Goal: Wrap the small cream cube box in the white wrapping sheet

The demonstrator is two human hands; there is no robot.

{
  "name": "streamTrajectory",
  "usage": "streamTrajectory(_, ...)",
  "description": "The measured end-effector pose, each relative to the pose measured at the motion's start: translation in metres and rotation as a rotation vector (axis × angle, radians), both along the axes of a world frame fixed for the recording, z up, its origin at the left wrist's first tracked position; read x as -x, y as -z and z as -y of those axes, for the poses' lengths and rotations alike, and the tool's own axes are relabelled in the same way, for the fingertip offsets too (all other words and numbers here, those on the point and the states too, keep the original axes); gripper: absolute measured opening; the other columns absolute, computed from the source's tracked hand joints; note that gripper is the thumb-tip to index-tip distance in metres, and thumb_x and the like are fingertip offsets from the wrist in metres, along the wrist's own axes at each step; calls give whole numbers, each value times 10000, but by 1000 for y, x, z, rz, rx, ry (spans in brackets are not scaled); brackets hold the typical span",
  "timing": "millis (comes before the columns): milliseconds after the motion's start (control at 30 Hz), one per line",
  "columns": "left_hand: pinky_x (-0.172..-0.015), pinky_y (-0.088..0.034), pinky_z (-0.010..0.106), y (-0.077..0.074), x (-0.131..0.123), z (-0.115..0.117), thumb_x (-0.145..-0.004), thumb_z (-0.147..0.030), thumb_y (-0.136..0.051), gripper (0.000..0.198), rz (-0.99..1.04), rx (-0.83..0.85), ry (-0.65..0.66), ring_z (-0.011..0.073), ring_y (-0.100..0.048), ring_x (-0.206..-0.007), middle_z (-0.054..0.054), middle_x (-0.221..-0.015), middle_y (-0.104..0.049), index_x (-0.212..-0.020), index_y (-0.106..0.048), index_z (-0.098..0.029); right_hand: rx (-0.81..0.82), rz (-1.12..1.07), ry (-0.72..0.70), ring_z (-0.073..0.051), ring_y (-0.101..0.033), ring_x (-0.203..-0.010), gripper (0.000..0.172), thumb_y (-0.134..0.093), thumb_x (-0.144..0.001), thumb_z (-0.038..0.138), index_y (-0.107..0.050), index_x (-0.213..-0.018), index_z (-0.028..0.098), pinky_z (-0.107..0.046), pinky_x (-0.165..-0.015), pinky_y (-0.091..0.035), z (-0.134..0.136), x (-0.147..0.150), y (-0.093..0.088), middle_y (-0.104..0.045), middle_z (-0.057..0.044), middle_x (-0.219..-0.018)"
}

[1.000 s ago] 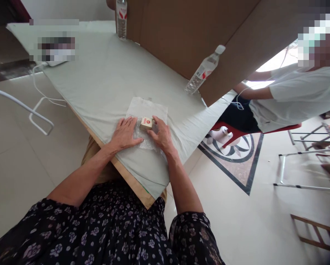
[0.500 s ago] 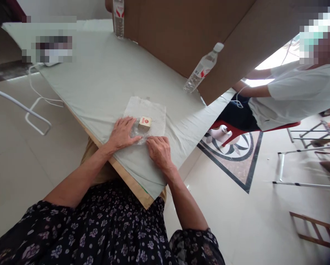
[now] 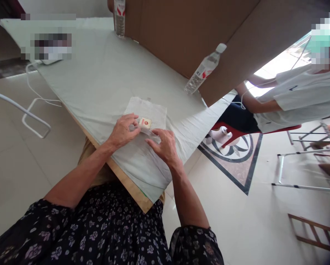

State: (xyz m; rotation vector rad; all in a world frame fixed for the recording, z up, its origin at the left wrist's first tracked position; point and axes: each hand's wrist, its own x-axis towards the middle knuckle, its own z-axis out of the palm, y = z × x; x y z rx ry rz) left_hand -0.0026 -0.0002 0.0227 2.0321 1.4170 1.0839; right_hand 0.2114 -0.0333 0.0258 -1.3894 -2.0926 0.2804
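Left hand [image 3: 124, 129]: at 9 o'clock from the small box [image 3: 145, 122], half curled; thumb and fingers appear to pinch the near edge of the bubble wrap [image 3: 155, 109].
Right hand [image 3: 166, 145]: between 4 and 5 o'clock, fingers bent, thumb parted from them; fingertips at the bubble wrap's edge, contact unclear.
Small box: on the bubble wrap, printed face up, just beside the left fingertips.
Step in hand: seemingly raising the near edge against the small box.
Next move calls for: probably a matching right-hand pinch, small box steadied.
Table [image 3: 79, 82]: leaning bottle [image 3: 202, 72] between 1 and 2 o'clock, against the cardboard panel [image 3: 178, 33].
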Motion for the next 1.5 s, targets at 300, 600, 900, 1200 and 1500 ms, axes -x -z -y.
streamTrajectory(300,-966,-525,362,4,-22,-26,-773,-276,-695,130,253,148,-124,225,-714,-1030,76,-1052,-794,-721,-604,-200,126,-382,16,-209,-698,-961,138,-641,-879,348,-664,-832,220,-363,-911,-518,-60,2,8,-763,-70,-1029)
streamTrajectory(600,-634,-407,262,15,-26,-29,-744,-275,-687,127,386,191,-143,111,-497,-615,-36,-666,-623,-693,-606,-191,288,-633,40,-144,-574,-704,227,-644,-818,434,-636,-787,209,-291,-693,-462,-61,11,21,-665,-1,-757)
streamTrajectory(900,-645,-443,260,13,-25,-20,-741,-275,-703,137,431,194,-124,117,-548,-628,-28,-680,-665,-683,-610,-193,283,-589,61,-148,-591,-717,208,-622,-827,421,-626,-771,221,-296,-715,-484,-52,13,21,-673,7,-746)
streamTrajectory(1200,-689,-486,273,17,-25,-18,-758,-278,-674,100,425,152,-125,131,-592,-662,-10,-720,-698,-717,-633,-197,232,-581,94,-162,-623,-730,211,-607,-831,433,-627,-780,230,-315,-742,-516,-48,16,22,-697,-3,-759)
streamTrajectory(1500,-690,-472,273,14,-24,-20,-754,-326,-657,132,399,180,-132,133,-578,-667,-5,-731,-696,-727,-621,-202,209,-499,130,-184,-654,-783,203,-589,-889,424,-628,-839,231,-333,-793,-508,-47,16,22,-725,-22,-820)
